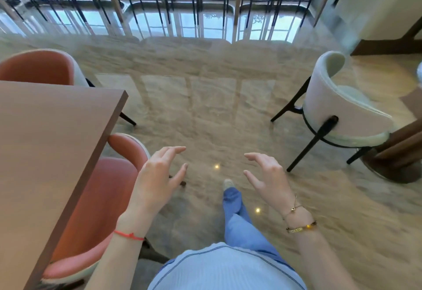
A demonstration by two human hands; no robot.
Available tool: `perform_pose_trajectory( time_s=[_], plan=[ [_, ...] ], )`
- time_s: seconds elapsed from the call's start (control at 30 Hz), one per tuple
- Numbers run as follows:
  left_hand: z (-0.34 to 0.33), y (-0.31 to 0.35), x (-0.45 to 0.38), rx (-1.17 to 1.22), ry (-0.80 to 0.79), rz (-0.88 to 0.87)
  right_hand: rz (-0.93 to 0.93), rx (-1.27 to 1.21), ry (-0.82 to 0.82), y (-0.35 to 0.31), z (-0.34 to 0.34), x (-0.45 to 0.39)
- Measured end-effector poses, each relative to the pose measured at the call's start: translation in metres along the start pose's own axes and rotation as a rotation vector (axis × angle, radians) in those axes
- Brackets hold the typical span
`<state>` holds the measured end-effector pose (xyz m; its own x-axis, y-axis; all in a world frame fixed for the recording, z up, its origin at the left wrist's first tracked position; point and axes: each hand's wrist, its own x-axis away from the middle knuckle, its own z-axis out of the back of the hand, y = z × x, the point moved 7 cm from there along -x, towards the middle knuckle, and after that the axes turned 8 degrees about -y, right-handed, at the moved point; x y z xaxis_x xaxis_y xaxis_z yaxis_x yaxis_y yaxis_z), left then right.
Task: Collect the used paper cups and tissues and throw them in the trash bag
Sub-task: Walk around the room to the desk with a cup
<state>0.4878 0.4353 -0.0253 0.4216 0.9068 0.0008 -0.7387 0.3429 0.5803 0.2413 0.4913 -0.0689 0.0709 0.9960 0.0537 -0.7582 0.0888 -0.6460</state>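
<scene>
Left hand (157, 175) and right hand (267, 175) spread wide, empty — above glossy marble floor (205, 107), beside square-cornered wooden table (45, 141).

A: Your hands?
B: Your left hand (157, 175) and right hand (268, 175) hover empty, fingers spread, above the glossy floor (205, 111).
A: Furniture?
B: Wooden table (45, 141) on your left, two pink chairs (96, 203) tucked beside it; white chair (338, 111) on your right.

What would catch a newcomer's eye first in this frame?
Two empty, open hands, the left hand and right hand, held out over a glossy marble floor. Pink chairs sit beside a wooden table at left; a white chair stands at right. No cups, tissues or trash bag are visible.
</scene>
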Motion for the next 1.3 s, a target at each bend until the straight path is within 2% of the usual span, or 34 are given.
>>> perform_pose_trajectory(
  time_s=[0.23, 0.53, 0.93, 1.3],
  plan=[
    [0.007, -0.014, -0.149, 0.019, 0.057, 0.058, 0.064, 0.016, -0.052, 0.025, 0.036, -0.166],
    [0.038, -0.036, -0.308, 0.045, 0.195, 0.188, 0.232, 0.065, -0.144, 0.015, 0.074, -0.371],
    [0.075, -0.120, -0.467, 0.043, 0.238, 0.298, 0.269, 0.065, -0.232, 0.010, 0.046, -0.580],
    [0.175, -0.233, -0.637, 0.046, 0.288, 0.354, 0.347, 0.103, -0.293, -0.074, 0.010, -0.815]
  ],
)
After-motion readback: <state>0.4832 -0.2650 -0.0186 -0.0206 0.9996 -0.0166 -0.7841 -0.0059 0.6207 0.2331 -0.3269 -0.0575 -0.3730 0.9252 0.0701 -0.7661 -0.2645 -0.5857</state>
